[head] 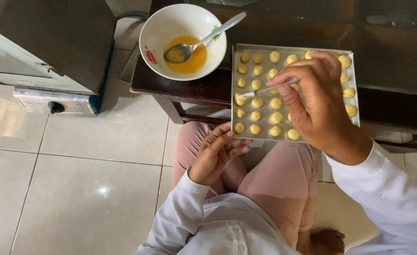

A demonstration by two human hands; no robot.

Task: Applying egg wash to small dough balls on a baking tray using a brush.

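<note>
A metal baking tray [234, 75] holds several small round yellow dough balls [257, 102]. My right hand [314, 101] hovers over the tray and grips a thin pastry brush [265, 90], whose tip touches a ball at the tray's left side. My left hand [216, 153] rests below the tray's near left corner, fingers loosely curled and apart, holding nothing, above my lap in pink trousers. A white bowl [161, 26] with orange beaten egg and a metal spoon [204, 40] stands to the left of the tray.
Tray and bowl sit on a low dark wooden table [194, 87]. A small oven-like appliance [34, 71] stands on the tiled floor [85, 189] at the left. I sit on the floor in a white long-sleeved top.
</note>
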